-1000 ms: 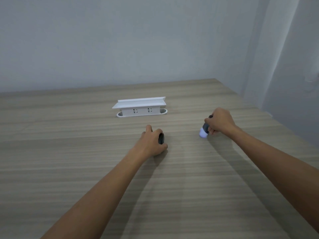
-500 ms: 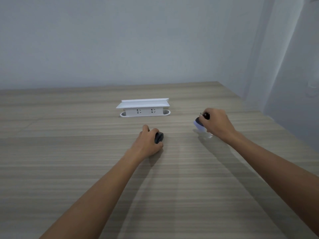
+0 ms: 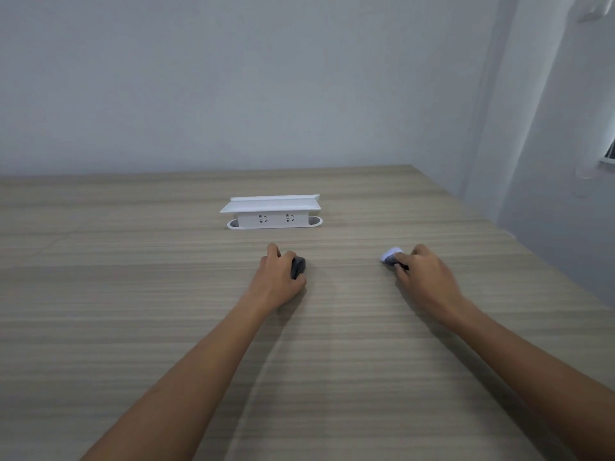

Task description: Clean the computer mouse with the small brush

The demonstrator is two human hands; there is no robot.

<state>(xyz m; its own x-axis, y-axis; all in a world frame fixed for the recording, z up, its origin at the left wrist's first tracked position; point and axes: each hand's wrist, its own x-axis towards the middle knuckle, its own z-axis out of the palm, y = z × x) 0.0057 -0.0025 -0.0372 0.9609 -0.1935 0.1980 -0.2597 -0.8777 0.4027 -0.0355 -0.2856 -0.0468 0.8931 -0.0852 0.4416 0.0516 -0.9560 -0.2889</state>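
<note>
A dark computer mouse [image 3: 298, 266] lies on the wooden table [image 3: 166, 327] near its middle. My left hand [image 3: 279, 277] rests over the mouse's left side and grips it, hiding most of it. To the right, my right hand [image 3: 424, 277] is closed around a small brush [image 3: 392, 256] with a dark body and a pale white tip that points left and away from me. The brush sits low, at or just above the tabletop, well apart from the mouse.
A white socket box [image 3: 274, 212] with a flat lid stands behind the mouse. The table's right edge [image 3: 519, 237] runs diagonally beside my right hand. A grey wall rises behind the table.
My right hand has turned the brush so its white tip points away to the left and lowered it toward the table. My left hand stays on the mouse.
</note>
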